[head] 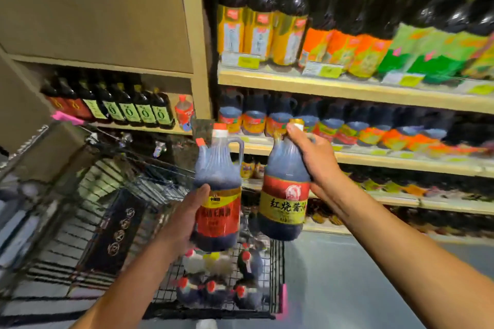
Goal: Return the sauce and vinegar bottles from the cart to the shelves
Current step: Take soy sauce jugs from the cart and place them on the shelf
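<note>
1. Shelves (347, 88) rise ahead and to the right of both hands, stocked with dark bottles; the middle row of jugs (334, 125) sits just beyond the right fingertips.
2. Cart (278, 270) of wire mesh lies below both hands, more capped bottles (211, 288) on its floor.
3. Red-label jug (217, 195), upright with long axis vertical, is clamped low on its body by the left hand (187, 219), fingers wrapped behind.
4. Yellow-label jug (286, 189), tilted slightly, hangs from the right hand (312, 157), fingers closed around its neck and handle.
5. Judgement: the right hand is nearer the shelves, so its jug likely goes first.
</note>
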